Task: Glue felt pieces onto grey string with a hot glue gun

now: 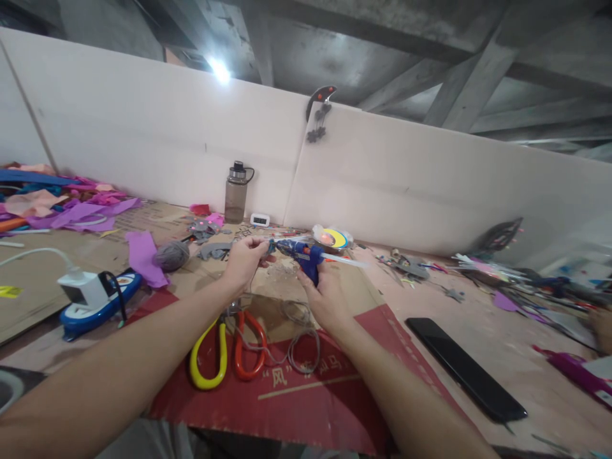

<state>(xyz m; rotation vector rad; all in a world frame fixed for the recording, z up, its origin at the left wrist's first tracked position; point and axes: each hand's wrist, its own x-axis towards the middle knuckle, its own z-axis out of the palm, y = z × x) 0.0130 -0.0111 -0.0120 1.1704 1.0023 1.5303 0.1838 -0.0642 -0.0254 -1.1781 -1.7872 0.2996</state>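
Closing round a blue plastic hot-glue gun [308, 257], the right hand [327, 299] is holding it above the worktop [478, 331], a clear glue stick [344, 260] poking out its back; the left hand [243, 258] is pinching at the nozzle, its catch too small to make out; a smoky plastic bottle [236, 194] is standing behind, contents unclear

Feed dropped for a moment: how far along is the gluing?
Done: grey cut shapes lie behind the scissors. In hand: the right hand grips the blue glue gun, nozzle at a small piece pinched by the left hand. Left: purple scraps lie loose on the left; how many need gluing cannot be told.
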